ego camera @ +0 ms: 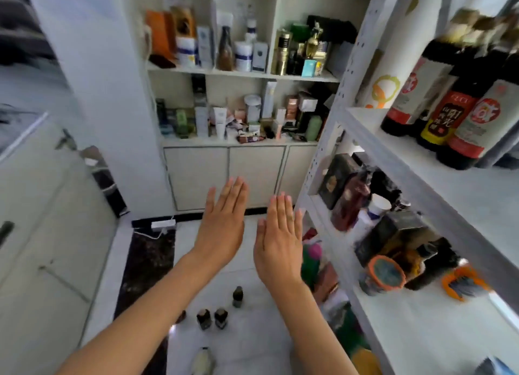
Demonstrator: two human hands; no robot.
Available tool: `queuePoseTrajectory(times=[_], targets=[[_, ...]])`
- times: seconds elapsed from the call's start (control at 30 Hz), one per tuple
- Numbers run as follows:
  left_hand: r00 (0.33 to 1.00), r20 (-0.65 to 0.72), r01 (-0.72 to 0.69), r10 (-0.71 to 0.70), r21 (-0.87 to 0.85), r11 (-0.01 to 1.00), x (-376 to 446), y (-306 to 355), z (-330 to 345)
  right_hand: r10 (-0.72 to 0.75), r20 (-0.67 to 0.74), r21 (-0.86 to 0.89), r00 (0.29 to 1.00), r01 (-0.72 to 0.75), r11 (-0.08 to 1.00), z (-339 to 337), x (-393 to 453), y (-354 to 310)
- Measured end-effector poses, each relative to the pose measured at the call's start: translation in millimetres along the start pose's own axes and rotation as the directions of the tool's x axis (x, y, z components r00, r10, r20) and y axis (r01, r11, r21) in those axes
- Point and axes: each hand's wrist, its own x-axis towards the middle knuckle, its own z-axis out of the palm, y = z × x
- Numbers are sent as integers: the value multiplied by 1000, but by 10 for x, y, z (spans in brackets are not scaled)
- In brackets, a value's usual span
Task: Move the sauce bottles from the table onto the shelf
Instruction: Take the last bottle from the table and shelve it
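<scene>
Dark small bottles (pixel 213 317) stand below your arms; left hand (pixel 223 223) and right hand (pixel 279 242) flat, fingers straight, holding nothing. Sauce bottles (pixel 449 99) crowd the shelf (pixel 393 144) front edge; careless placing may topple them.

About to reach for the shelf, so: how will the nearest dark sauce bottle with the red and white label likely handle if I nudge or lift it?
The sauce bottle is tall and narrow, so a push up high would probably tip it. It looks full of dark liquid, so likely heavy. Neighbouring bottles stand close and could get knocked.
</scene>
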Motion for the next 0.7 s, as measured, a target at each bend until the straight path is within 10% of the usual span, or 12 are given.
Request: queuePoseTrajectory(times=[0.3,0.7], targets=[[929,-44,370,-367,133,919,-1799,-1194,-1057,-448,65,233,892,423,876,494,-753,-1821],[559,-224,829,-798,120,547,-4871,-2623,-2306,-781,167,491,601,636,595,854,-2558,-4596]])
